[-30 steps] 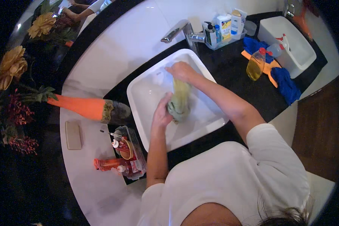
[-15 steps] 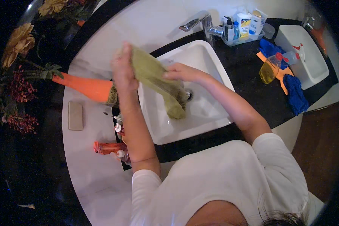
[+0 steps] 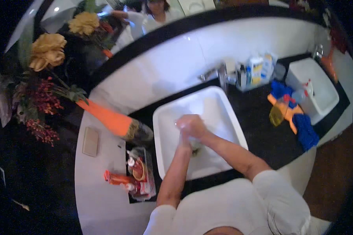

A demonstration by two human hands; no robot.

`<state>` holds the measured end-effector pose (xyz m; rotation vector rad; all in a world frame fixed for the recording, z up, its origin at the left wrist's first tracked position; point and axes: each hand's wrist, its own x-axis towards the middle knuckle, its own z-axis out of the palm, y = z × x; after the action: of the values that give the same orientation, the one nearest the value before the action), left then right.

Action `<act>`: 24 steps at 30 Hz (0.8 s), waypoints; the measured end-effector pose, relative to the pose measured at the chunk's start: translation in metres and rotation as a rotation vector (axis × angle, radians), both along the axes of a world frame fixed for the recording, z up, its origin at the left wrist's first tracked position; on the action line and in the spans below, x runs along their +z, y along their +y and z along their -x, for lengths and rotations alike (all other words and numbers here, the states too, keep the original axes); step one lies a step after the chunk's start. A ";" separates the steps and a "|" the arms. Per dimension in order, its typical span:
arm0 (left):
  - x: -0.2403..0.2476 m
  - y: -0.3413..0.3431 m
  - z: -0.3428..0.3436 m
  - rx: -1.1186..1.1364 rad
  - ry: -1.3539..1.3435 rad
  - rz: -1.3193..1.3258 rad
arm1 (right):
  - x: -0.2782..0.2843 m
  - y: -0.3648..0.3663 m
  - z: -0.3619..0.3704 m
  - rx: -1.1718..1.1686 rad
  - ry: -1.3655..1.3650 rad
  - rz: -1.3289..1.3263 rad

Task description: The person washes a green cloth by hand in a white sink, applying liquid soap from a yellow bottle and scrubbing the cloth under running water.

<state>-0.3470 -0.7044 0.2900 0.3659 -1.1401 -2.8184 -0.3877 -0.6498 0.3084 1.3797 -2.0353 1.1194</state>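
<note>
Over the white sink [image 3: 219, 169], my right hand [image 3: 193, 126] is closed around something, pressed against my left hand [image 3: 184, 137]. The two hands overlap and are blurred, so the left fingers are mostly hidden. A small part of a yellow-green cloth [image 3: 195, 151] shows below the hands, low in the basin; the rest of it is covered by my hands and wrists. Behind the sink stands the chrome faucet [image 3: 222, 77], smeared by motion.
At left are an orange vase [image 3: 110, 117] with flowers and a basket [image 3: 148, 184] of bottles. A clear tray [image 3: 255, 83] of bottles stands right of the faucet. Further right lie blue and orange cloths [image 3: 304, 131], a yellow bottle [image 3: 277, 113] and a white rectangular basin [image 3: 308, 68].
The cloth, spread out between my hands before, is now bunched and mostly hidden. My hands have come together over the basin. The view has tilted up, showing more mirror.
</note>
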 end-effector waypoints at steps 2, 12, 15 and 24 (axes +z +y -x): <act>0.000 0.006 0.001 -0.016 0.065 -0.023 | 0.001 0.008 0.022 -0.194 -0.139 -0.066; -0.022 0.001 -0.018 0.018 0.232 1.000 | -0.010 0.018 0.006 -0.232 0.002 -0.152; -0.018 -0.006 -0.019 -0.107 0.148 0.431 | 0.000 0.024 -0.012 -0.238 -0.001 -0.078; 0.029 0.043 -0.043 -0.300 -0.087 0.429 | -0.032 0.047 0.071 -0.415 -0.301 -0.119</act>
<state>-0.3043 -0.6611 0.3188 0.3045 -1.9111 -2.6966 -0.4587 -0.6025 0.2760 0.8112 -2.4875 1.0789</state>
